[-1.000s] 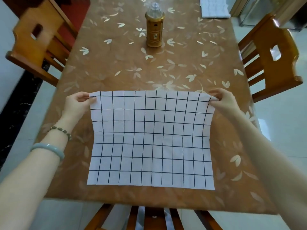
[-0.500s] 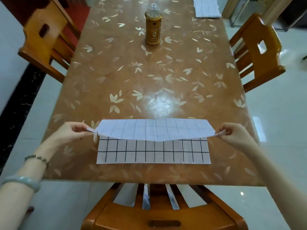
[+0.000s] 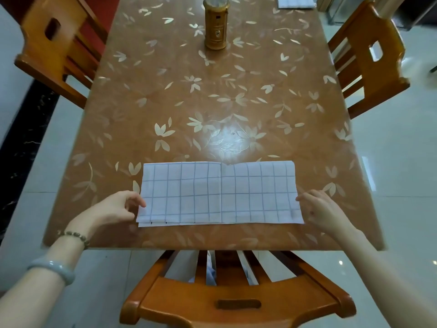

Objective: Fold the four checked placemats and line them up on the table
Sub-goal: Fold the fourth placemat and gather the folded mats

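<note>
A white placemat with a dark checked grid [image 3: 220,192] lies folded in half on the brown leaf-patterned table [image 3: 189,102], near the front edge. Its paler back faces up, and a strip of the lower layer shows along the near edge. My left hand [image 3: 115,208] is at the mat's left edge, its loosely curled fingertips touching near the lower left corner. At the right edge my right hand [image 3: 319,209] has relaxed fingertips just meeting the mat. Neither hand grips the mat. More checked cloth [image 3: 295,2] lies at the table's far right corner, mostly cut off.
A golden cylindrical lantern [image 3: 216,24] stands at the far middle of the table. Wooden chairs stand at the left [image 3: 54,48], at the right [image 3: 369,58] and tucked in at the near edge [image 3: 236,297]. The floor is pale tile.
The mat's far edge, pinched in both hands, was brought toward me over the near half. It now lies flat, folded in two, and both hands have let go at its sides.
</note>
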The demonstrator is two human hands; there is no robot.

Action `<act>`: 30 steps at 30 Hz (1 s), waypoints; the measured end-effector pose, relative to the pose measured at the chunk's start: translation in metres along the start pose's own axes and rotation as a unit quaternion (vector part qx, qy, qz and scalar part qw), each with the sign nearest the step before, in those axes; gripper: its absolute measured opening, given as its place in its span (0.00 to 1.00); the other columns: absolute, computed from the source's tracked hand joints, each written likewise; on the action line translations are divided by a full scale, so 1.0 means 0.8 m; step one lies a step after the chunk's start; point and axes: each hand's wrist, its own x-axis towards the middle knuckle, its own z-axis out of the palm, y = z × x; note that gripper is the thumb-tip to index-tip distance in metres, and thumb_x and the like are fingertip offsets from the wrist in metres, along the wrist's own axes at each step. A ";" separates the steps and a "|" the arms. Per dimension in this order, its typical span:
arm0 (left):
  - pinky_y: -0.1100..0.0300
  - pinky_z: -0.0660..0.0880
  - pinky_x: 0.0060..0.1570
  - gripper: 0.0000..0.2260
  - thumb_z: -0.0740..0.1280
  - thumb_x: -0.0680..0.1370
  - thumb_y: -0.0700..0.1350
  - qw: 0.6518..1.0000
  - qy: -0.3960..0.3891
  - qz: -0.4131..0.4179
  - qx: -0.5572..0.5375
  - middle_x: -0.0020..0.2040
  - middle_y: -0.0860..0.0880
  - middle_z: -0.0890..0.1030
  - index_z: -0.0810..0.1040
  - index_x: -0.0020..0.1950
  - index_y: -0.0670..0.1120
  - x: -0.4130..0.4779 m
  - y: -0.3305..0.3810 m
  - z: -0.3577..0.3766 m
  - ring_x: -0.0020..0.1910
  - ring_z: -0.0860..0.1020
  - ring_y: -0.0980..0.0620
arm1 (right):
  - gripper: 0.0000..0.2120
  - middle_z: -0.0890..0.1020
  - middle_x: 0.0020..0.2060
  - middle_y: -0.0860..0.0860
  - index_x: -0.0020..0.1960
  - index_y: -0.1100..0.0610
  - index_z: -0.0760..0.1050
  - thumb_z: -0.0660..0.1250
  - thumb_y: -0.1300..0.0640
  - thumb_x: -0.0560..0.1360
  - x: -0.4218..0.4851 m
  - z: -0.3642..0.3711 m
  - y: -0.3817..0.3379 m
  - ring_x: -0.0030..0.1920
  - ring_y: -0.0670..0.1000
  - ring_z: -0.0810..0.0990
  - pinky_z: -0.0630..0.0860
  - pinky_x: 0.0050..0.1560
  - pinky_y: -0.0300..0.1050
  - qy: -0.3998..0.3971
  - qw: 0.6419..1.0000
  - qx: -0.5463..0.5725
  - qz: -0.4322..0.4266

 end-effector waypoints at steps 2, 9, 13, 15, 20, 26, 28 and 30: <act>0.61 0.71 0.36 0.11 0.66 0.72 0.35 0.999 0.036 0.000 0.003 0.42 0.47 0.78 0.77 0.46 0.52 0.004 0.013 -0.003 0.37 0.73 0.50 | 0.15 0.78 0.51 0.53 0.56 0.59 0.78 0.63 0.68 0.71 0.004 -0.002 -0.007 0.52 0.54 0.75 0.75 0.50 0.48 0.074 0.995 0.065 0.030; 0.59 0.67 0.55 0.08 0.63 0.80 0.45 0.966 0.215 0.145 -0.006 0.54 0.53 0.76 0.78 0.57 0.48 0.072 0.102 0.010 0.58 0.71 0.53 | 0.15 0.79 0.52 0.50 0.61 0.55 0.73 0.62 0.57 0.75 0.095 -0.029 -0.023 0.50 0.51 0.78 0.75 0.46 0.44 0.115 0.879 0.387 0.251; 0.56 0.66 0.60 0.10 0.66 0.79 0.45 0.959 0.222 0.178 -0.004 0.58 0.49 0.79 0.79 0.59 0.46 0.121 0.148 0.027 0.61 0.72 0.48 | 0.16 0.79 0.56 0.52 0.61 0.55 0.73 0.67 0.55 0.73 0.145 -0.020 -0.004 0.52 0.53 0.79 0.78 0.55 0.53 0.072 0.869 0.407 0.272; 0.54 0.66 0.61 0.12 0.66 0.78 0.49 0.961 0.209 0.183 0.015 0.59 0.50 0.79 0.79 0.60 0.47 0.137 0.164 0.036 0.61 0.71 0.47 | 0.14 0.80 0.51 0.50 0.57 0.55 0.75 0.69 0.57 0.73 0.154 -0.020 -0.004 0.50 0.51 0.78 0.76 0.50 0.46 0.044 0.901 0.365 0.231; 0.54 0.63 0.58 0.12 0.67 0.77 0.51 0.967 0.184 0.164 0.059 0.55 0.51 0.79 0.78 0.58 0.50 0.161 0.177 0.051 0.58 0.71 0.48 | 0.07 0.79 0.45 0.53 0.45 0.54 0.78 0.73 0.59 0.67 0.169 -0.017 0.002 0.45 0.51 0.77 0.69 0.42 0.41 0.000 0.958 0.242 0.152; 0.52 0.64 0.56 0.06 0.66 0.78 0.48 0.969 0.201 0.138 0.029 0.47 0.51 0.81 0.80 0.47 0.48 0.172 0.162 0.054 0.52 0.72 0.47 | 0.04 0.80 0.36 0.54 0.39 0.61 0.79 0.70 0.60 0.70 0.180 -0.024 0.013 0.38 0.50 0.75 0.69 0.36 0.41 -0.028 0.972 0.202 0.115; 0.52 0.64 0.55 0.06 0.66 0.78 0.49 0.968 0.213 0.131 0.029 0.46 0.51 0.81 0.80 0.46 0.48 0.174 0.160 0.053 0.51 0.72 0.48 | 0.07 0.81 0.37 0.53 0.39 0.61 0.79 0.68 0.57 0.73 0.184 -0.026 0.019 0.39 0.52 0.76 0.70 0.37 0.43 -0.045 0.974 0.192 0.111; 0.52 0.64 0.55 0.07 0.66 0.78 0.49 0.968 0.216 0.124 0.037 0.46 0.51 0.81 0.80 0.45 0.48 0.177 0.159 0.054 0.51 0.73 0.47 | 0.09 0.80 0.36 0.53 0.40 0.61 0.79 0.66 0.56 0.74 0.190 -0.028 0.021 0.39 0.53 0.76 0.68 0.36 0.42 -0.064 0.979 0.165 0.099</act>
